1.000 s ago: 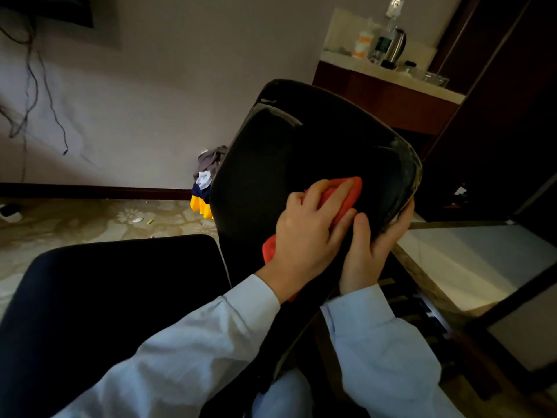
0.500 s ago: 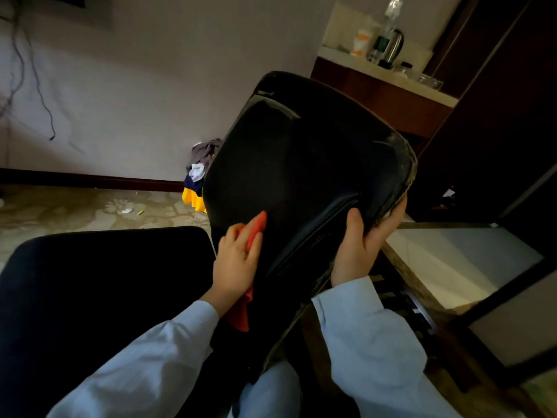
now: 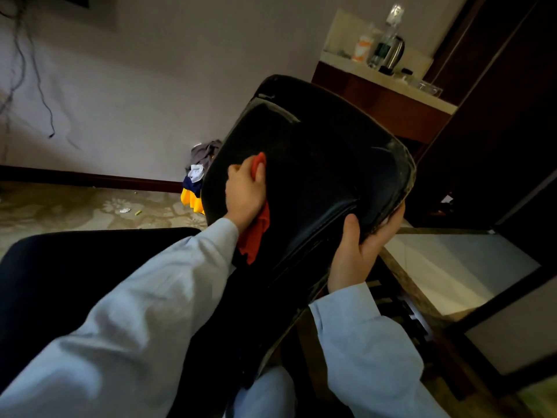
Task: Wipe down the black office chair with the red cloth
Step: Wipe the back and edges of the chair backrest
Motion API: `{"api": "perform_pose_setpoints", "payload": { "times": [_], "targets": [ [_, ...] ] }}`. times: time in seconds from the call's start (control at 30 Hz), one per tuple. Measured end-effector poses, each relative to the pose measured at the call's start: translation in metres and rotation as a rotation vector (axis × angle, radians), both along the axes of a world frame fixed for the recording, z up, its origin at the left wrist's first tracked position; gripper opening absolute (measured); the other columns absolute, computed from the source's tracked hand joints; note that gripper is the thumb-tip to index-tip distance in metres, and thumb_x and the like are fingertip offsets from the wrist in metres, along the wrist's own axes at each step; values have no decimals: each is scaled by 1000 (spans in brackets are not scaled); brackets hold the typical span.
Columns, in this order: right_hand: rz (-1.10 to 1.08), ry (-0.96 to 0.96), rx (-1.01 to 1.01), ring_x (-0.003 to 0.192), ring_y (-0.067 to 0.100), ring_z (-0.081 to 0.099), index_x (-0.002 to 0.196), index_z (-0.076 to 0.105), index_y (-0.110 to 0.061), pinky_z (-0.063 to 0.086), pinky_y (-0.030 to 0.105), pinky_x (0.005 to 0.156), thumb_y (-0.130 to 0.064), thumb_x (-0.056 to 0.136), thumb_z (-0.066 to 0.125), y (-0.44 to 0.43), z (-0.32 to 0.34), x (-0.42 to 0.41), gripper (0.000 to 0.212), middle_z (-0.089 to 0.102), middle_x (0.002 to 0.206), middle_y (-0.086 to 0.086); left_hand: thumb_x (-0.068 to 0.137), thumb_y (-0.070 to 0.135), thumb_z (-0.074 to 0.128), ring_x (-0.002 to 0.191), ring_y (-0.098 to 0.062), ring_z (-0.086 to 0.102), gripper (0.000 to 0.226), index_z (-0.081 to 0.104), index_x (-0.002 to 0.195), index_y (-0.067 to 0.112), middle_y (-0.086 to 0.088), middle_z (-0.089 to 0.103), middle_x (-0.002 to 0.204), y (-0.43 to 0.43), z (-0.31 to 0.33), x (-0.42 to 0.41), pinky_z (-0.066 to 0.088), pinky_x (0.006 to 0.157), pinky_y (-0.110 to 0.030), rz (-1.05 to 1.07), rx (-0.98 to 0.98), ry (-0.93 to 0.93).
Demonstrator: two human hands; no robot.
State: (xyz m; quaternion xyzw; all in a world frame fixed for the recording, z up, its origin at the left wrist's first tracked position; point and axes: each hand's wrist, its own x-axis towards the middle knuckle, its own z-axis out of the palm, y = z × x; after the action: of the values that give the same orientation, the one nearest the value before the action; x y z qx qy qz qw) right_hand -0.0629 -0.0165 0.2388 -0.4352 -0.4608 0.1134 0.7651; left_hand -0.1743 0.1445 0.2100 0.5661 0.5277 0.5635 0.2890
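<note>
The black office chair's backrest is tilted toward me in the middle of the view, and its dark seat fills the lower left. My left hand holds the red cloth against the left part of the backrest. One tip of the cloth shows between thumb and fingers and the rest hangs below the wrist. My right hand grips the backrest's lower right edge, thumb on the front and fingers wrapped behind.
A pile of clothes lies on the patterned floor by the wall, behind the chair. A wooden counter with a kettle and bottles stands at the back right. A light table top sits close on the right. Cables hang on the left wall.
My left hand swept the red cloth from the backrest's right side down to its left edge, then up along that left side. My right hand kept its grip on the right edge.
</note>
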Motion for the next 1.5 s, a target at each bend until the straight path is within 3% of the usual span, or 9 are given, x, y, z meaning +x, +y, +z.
{"api": "perform_pose_setpoints", "payload": {
  "times": [0.17,0.5,0.67,0.77,0.83,1.03,1.17,1.37,1.5],
  "targets": [
    [-31,-2,-5,117,-15,40,131,21,-46,38,5,92,-17,83,48,3,-2,2,62,32,130,-29,100,40,36,117,-35,50,41,41,140,31,-10,45,133,-27,8,19,37,97,-37,-51,-101,76],
    [-61,-6,7,112,-23,38,139,16,-35,36,1,89,-13,83,48,5,-4,1,69,32,130,-26,94,42,38,100,-14,53,44,46,137,34,2,50,117,-121,-7,4,43,86,-26,-244,382,206],
    [-73,-30,11,111,-24,39,141,15,-30,35,0,87,-11,83,48,7,-4,2,70,31,129,-26,94,29,45,104,1,52,36,57,128,22,0,57,114,-109,-3,-5,37,93,-9,-346,480,56],
    [-83,-28,-4,109,-26,39,138,15,-34,35,-2,86,-14,83,48,7,-5,3,67,31,127,-29,95,31,47,104,-8,53,34,59,125,20,-9,59,114,-55,9,-1,34,88,-9,-152,297,-19],
    [-84,-35,-16,111,-25,38,137,15,-38,34,-1,87,-15,84,48,7,-5,4,66,32,128,-28,97,30,46,108,-22,54,34,56,128,21,-13,54,118,-15,19,-2,34,89,-19,-91,151,37],
    [-114,-40,-59,125,-2,37,130,16,-52,33,1,93,-19,83,47,13,-2,3,65,30,141,-12,100,32,39,114,-38,50,38,47,137,24,-16,48,128,36,30,15,37,98,-35,-79,78,157],
    [-122,-44,-41,128,2,36,132,18,-48,33,3,96,-17,84,47,15,-2,4,64,31,142,-9,99,32,40,110,-35,53,40,45,138,27,-12,50,127,17,27,23,42,97,-39,-68,164,167],
    [-87,-21,-23,111,-25,38,136,19,-41,34,-2,90,-14,84,46,12,0,4,65,35,130,-23,97,36,40,99,-29,56,42,48,137,25,-10,54,118,-38,21,24,44,86,-35,-131,383,261],
    [-84,2,-31,108,-25,40,135,20,-45,36,-1,87,-16,82,47,10,0,3,65,38,129,-22,93,39,36,104,-14,55,46,51,134,26,-2,55,117,-77,20,6,41,92,-22,-313,515,289]
  ]
}}
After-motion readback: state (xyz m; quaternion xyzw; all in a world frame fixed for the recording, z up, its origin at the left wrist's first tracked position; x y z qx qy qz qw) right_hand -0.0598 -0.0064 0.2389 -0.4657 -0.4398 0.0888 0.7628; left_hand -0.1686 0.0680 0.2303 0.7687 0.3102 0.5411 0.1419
